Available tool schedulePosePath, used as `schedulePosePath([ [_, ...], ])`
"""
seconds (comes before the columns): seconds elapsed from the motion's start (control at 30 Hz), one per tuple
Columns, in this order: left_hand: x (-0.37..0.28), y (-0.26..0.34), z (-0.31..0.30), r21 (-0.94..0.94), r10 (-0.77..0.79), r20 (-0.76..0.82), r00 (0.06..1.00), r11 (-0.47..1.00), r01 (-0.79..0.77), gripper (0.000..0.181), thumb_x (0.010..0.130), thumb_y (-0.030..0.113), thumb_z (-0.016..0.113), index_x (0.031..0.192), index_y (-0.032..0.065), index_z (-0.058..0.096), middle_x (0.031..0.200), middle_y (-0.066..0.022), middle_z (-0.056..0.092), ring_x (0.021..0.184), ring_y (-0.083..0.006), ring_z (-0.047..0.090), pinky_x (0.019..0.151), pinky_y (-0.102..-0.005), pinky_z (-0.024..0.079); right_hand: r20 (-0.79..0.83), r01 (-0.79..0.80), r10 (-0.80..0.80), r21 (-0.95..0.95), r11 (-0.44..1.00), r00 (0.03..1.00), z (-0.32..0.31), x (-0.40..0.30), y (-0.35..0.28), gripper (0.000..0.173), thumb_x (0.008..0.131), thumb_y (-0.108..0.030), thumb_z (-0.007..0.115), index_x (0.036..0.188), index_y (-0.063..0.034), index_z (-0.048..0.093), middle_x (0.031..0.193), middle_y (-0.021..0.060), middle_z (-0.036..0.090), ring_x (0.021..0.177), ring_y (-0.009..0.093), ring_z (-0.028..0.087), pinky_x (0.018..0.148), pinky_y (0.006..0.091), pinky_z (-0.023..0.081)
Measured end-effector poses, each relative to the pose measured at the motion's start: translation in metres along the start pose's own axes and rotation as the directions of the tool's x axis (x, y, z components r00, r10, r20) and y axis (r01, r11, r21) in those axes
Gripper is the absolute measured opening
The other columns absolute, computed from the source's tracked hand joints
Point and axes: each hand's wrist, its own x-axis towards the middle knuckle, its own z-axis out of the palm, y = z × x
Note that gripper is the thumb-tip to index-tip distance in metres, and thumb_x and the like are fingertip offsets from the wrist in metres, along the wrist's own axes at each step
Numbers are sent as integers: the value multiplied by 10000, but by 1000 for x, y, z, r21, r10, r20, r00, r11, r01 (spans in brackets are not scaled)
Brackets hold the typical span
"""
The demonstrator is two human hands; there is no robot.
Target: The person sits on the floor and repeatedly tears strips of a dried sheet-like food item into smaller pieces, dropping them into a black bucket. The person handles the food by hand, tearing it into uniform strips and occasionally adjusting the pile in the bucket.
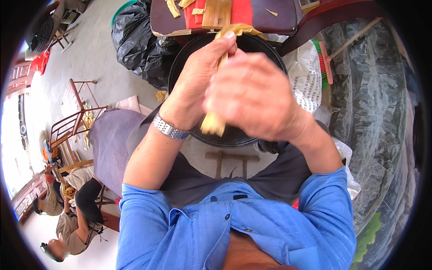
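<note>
My left hand (202,69), with a metal-band watch (170,130) at the wrist, grips a bundle of yellow, crinkled strips (213,125). My right hand (251,96) is wrapped around the same bundle just below it and is blurred. A folded end fans out above my left thumb, and the lower end sticks out beneath my right hand. What the strips are made of I cannot tell. Both hands are over a round black tub (233,142), which stands between my knees; most of its inside is hidden by my hands.
A dark red stool seat (270,20) beyond the tub bears red cloth (242,15), a wooden block (216,15) and yellow scraps. Black plastic bags (141,44) lie left of it; a broom (325,63) and white sack (305,79) are right. People sit at left near a toppled chair (72,118).
</note>
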Motion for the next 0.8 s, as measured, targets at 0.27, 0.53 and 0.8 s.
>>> schedulePosePath([
  [0.27, -20, -8, -3, 716, -47, 339, 940, 661, -225, 149, 1001, 159, 560, 999, 26, 628, 870, -19, 649, 732, -113, 641, 640, -251, 539, 15, -220, 225, 288, 932, 974, -14, -9, 12, 157, 907, -92, 687, 1038, -23, 636, 858, 77, 642, 772, 293, 633, 740, 389, 510],
  [0.53, -15, -1, -20, 936, 48, 341, 939, 76, -344, 113, 930, 18, 599, 1003, -19, 676, 822, -65, 671, 763, -128, 633, 725, -279, 518, 215, -737, 708, 109, 667, 673, 2, -32, 26, 260, 1047, -266, 534, 947, -26, 544, 820, 132, 643, 678, 311, 645, 586, 385, 518],
  [0.8, -16, -2, -32, 852, 290, 508, 811, -32, -522, 477, 870, -103, 545, 1324, 39, 516, 1241, -140, 583, 1044, -280, 638, 914, -352, 513, 851, -882, 507, 338, -327, 138, -7, -26, 45, 266, 1039, -286, 466, 1070, -55, 594, 752, 33, 584, 588, 79, 563, 482, 204, 463],
])
